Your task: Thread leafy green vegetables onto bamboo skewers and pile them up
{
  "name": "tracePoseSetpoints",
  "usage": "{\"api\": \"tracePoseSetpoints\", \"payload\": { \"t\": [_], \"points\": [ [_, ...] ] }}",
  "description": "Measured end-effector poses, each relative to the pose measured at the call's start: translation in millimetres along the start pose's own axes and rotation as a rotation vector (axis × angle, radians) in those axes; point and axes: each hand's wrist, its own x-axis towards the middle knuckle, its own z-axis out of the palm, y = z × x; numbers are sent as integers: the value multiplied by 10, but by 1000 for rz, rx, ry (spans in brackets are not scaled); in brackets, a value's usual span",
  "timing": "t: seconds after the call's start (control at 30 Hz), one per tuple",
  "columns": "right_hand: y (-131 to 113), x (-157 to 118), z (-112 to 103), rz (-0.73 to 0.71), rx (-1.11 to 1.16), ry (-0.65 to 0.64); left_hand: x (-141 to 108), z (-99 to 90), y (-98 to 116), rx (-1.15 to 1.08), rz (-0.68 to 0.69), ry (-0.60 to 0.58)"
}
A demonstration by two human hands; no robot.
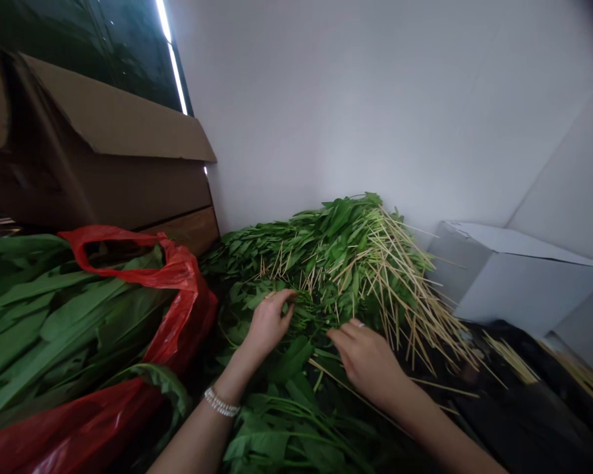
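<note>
Leaves (79, 313) fill red bag (182, 326); left hand (271, 316), right hand (366, 359) curled over greens (295, 359), grip unclear

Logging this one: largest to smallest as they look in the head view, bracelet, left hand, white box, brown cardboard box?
1. Brown cardboard box
2. White box
3. Left hand
4. Bracelet

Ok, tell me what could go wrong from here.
The loose sticks jut out at many angles beside the right hand, so one might prick it. The red bag gapes open, crammed with large leaves, and one curled leaf hangs over its edge, so some could spill out.
</note>
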Motion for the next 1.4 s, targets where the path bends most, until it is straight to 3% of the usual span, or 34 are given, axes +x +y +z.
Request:
{"api": "tracePoseSetpoints", "payload": {
  "t": [0.07, 0.17, 0.37, 0.5, 0.63, 0.8, 0.97, 1.13, 1.4],
  "points": [
    [-59, 110, 138, 9, 38, -138, 1, -8, 36, -20, 11, 24],
    [-97, 351, 289, 10, 58, -206, 1, -38, 97, -42, 15, 27],
    [-92, 844, 508, 113, 46, -225, 1, -72, 117, -31, 20, 8],
    [-21, 965, 515, 176, 37, -191, 0, -71, 112, -3, 39, -27],
    [64, 837, 360, 201, 37, -155, -3, -66, 100, 37, 41, -82],
    [0, 399, 165, 180, 69, -132, 12, -74, 8, 34, 43, -9],
    [-196, 36, 258, 120, 91, -225, 42, -140, -82, 1, -16, 137],
    [-199, -31, 380, 190, 77, -244, 53, -195, -23, -3, -45, 272],
    [-136, -75, 311, 195, 64, -250, 33, -167, 86, 106, 42, 115]
  ]
}}
